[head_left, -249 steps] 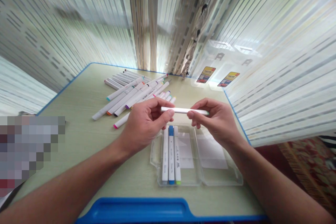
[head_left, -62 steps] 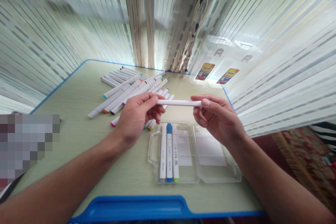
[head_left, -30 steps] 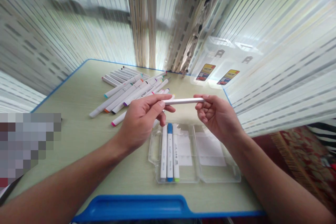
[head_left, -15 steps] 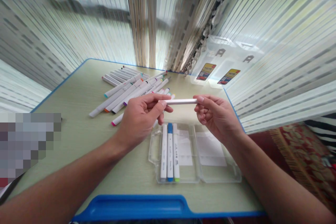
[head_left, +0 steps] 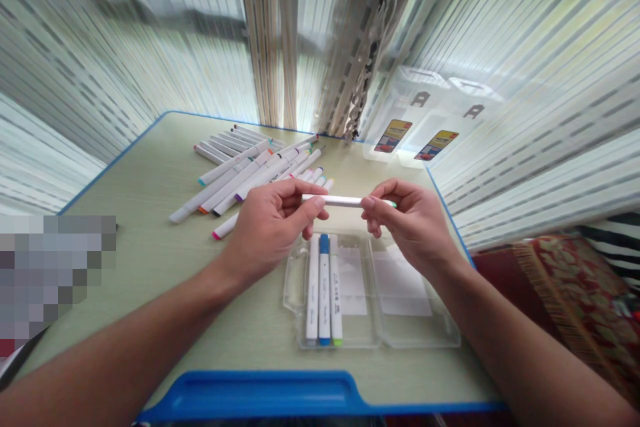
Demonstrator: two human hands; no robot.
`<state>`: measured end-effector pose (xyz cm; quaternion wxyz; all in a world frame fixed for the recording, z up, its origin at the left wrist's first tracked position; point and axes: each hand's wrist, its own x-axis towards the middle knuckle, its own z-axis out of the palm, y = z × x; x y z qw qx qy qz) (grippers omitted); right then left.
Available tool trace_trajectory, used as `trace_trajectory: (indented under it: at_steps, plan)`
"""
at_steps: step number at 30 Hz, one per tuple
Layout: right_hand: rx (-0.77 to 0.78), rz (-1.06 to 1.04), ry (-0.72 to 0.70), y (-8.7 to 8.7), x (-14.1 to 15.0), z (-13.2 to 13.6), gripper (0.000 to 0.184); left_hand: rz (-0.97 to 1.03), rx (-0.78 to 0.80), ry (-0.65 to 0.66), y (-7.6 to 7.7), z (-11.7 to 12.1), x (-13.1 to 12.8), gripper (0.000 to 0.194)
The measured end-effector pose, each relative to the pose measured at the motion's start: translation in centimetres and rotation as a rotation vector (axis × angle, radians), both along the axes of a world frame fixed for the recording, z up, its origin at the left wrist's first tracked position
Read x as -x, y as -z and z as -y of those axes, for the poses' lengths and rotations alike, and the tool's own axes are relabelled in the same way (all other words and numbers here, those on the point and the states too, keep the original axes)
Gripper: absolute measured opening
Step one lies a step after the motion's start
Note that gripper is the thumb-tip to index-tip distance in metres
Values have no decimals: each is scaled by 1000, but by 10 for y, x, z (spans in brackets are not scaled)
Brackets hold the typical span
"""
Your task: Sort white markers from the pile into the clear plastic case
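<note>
A white marker pen (head_left: 344,201) lies level between my two hands, above the far edge of the clear case. My left hand (head_left: 277,223) pinches its left end with thumb and fingers. At the other end my right hand (head_left: 405,223) is closed round the pen, with a green tip showing past the thumb. Below, the open clear plastic case (head_left: 383,340) rests on the table. In its left half three markers (head_left: 325,293) stand side by side, with grey, blue and lime-green ends. White paper slips are in both halves.
A heap of white markers (head_left: 245,170) with coloured ends covers the table (head_left: 140,233) beyond my left hand. Two upright clear cases (head_left: 393,137) with yellow labels stand at the back right, against string curtains (head_left: 190,60). A blue tray (head_left: 265,392) edges the front.
My right hand has shifted its grip inward along the marker, and the green tip now shows beyond it. The pen sits slightly lower. The three markers in the case have not moved.
</note>
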<state>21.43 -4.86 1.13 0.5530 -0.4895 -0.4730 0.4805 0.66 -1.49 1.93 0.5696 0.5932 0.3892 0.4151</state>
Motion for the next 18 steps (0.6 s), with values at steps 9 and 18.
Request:
trace_trajectory:
  at_steps: [9, 18]
  plan:
    - [-36, 455, 6, -5, 5, 5, 25, -68, -2, 93, 7, 3, -1, 22]
    - [-72, 599, -11, -3, 6, 8, 26, -136, -58, 150, 7, 7, -1, 23]
